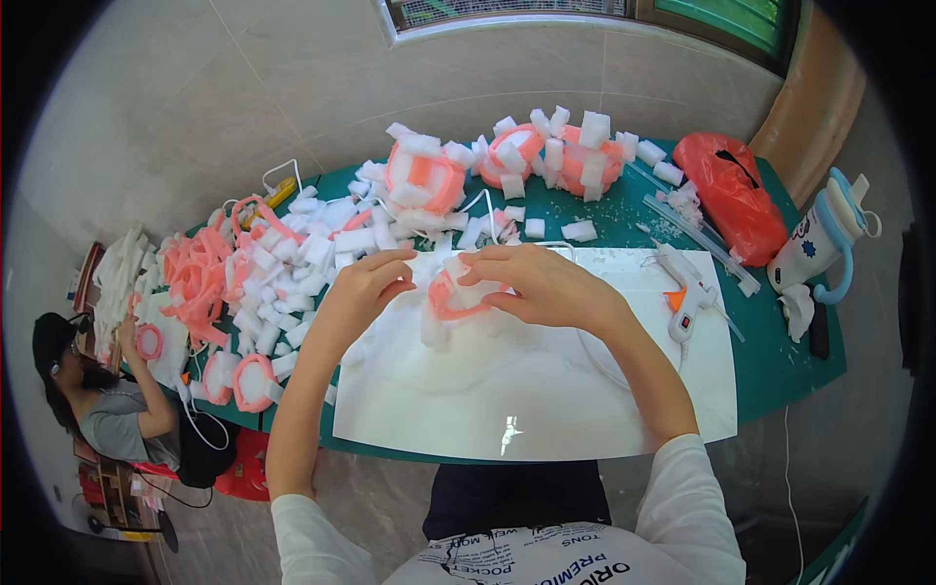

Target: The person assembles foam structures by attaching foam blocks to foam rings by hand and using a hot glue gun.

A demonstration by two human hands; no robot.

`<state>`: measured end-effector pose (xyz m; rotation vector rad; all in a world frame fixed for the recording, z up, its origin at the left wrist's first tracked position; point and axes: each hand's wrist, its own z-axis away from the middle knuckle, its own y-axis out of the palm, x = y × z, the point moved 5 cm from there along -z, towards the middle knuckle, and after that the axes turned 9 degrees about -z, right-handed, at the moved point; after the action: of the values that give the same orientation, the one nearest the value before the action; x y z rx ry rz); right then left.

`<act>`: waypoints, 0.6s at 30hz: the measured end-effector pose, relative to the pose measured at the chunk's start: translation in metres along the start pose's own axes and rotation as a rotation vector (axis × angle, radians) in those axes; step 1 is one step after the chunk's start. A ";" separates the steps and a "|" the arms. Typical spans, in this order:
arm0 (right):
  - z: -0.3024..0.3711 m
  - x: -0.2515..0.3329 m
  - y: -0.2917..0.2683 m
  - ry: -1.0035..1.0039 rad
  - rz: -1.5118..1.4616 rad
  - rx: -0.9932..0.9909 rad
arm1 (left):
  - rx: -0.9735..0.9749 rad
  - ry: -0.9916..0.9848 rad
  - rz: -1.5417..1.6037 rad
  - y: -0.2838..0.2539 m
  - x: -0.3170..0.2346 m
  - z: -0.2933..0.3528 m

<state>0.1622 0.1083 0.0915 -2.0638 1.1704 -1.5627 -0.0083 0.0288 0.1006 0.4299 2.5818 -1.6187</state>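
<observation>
A: Head view. Where is the pink ring piece [442, 295]?
B: Between the hands, above the white board [546, 400]. Right hand [536, 283] pinches its near-right side, thumb below, fingers above. Left hand [366, 292] is curled just beside it; whether it grips anything, cannot tell.
A: Reason for the arrangement?
B: My reading: the right hand steadies the piece, leaving the left free for fine work. White foam blocks [283, 263] and pink strips [195, 268] lie left of the left hand, presumably as reachable stock. The glue gun [692, 292] sits right of the right hand, likely parked within reach. Block-studded pink rings [424, 180] stand beyond both hands on the green worktop [780, 361], probably to leave the board clear.
A: Writing?
B: Dark capitals on the white shirt [585, 556], nearer the body than both hands. Marks on the glue gun: too small to read.
</observation>
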 end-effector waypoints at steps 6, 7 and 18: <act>0.001 -0.004 -0.001 -0.021 -0.022 -0.012 | 0.190 0.067 -0.258 0.010 0.004 -0.003; 0.002 -0.004 -0.001 -0.018 -0.016 -0.016 | 0.246 0.061 -0.341 0.012 0.007 -0.005; 0.005 -0.007 -0.005 -0.012 -0.035 -0.044 | -0.157 -0.235 -0.109 -0.069 0.075 -0.018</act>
<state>0.1678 0.1151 0.0884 -2.1295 1.1811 -1.5518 -0.0969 0.0317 0.1534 0.0842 2.5650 -1.3858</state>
